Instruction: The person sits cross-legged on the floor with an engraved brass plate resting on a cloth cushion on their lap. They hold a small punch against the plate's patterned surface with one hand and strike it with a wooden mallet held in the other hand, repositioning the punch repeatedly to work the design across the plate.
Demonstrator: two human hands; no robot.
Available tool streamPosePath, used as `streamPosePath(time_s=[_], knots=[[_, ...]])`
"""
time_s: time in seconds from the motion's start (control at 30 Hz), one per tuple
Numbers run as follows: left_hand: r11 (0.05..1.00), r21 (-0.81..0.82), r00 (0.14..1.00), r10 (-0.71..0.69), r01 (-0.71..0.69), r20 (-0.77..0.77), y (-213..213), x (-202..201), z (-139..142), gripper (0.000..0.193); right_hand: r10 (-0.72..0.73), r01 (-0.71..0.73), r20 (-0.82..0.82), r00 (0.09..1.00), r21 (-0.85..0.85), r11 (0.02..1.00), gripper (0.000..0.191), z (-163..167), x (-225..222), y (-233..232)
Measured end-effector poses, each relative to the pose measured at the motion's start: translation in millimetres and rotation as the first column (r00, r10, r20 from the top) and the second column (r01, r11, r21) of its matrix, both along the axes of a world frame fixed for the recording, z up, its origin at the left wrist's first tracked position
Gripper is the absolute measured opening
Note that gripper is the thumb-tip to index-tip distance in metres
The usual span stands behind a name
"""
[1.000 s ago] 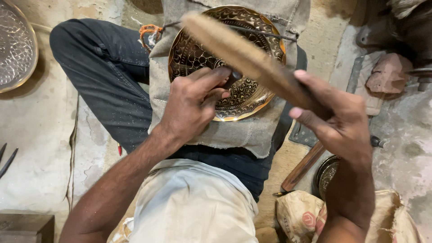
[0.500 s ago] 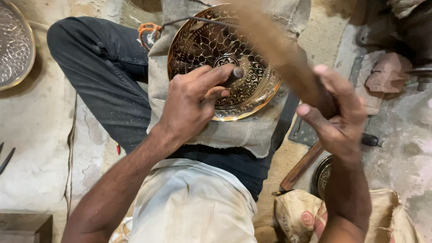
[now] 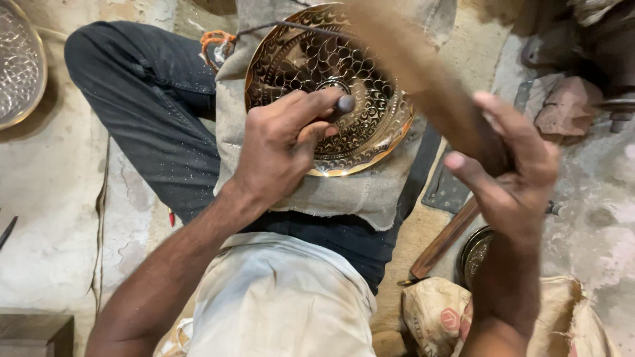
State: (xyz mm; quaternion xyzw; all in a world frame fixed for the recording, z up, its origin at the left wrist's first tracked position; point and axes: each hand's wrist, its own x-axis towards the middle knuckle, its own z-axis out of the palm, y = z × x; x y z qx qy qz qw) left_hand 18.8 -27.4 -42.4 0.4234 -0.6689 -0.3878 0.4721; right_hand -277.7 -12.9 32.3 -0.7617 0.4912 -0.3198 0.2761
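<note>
**Chisel on the brass plate, mallet in the air**

The left hand (image 3: 281, 149) pinches a short metal chisel (image 3: 344, 104), fingers pressed together around its shaft; the chisel tip rests near the centre of an engraved brass plate (image 3: 370, 142); the plate lies tilted on a grey cloth (image 3: 360, 192) draped over the person's lap. The right hand (image 3: 512, 178) is closed around the handle of a wooden mallet (image 3: 413, 73), thumb and fingers wrapped tight; the mallet is blurred and hangs above the plate's right side. A silver engraved tray (image 3: 20, 73) lies on the floor at far left; a printed sack (image 3: 440, 314) sits at lower right.
</note>
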Motion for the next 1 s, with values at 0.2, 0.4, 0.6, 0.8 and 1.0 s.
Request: streamPosePath(time_s=[0.2,0.4,0.6,0.8,1.0], knots=[[0.967,0.048,0.967,-0.251,0.249,0.044,-19,18,18,0.037,-0.231,0.141,0.459,0.858,0.223,0.965,0.052,-46,-7,57],[0.771,0.077,0.708,-0.614,0.632,0.349,-59,11,29,0.052,-0.472,0.257,0.526,0.708,0.430,0.865,0.058,-68,43,123],[0.675,0.234,0.561,-0.722,0.700,0.405,-71,9,45,0.049,-0.639,0.295,0.489,0.594,0.607,0.738,0.048,-99,78,181],[0.669,0.223,0.578,-0.733,0.709,0.359,-70,13,44,0.051,-0.592,0.296,0.605,0.532,0.522,0.800,0.046,-98,78,184],[0.679,0.118,0.622,-0.718,0.724,0.313,-71,13,36,0.057,-0.555,0.316,0.275,0.785,0.592,0.741,0.035,-88,67,172]])
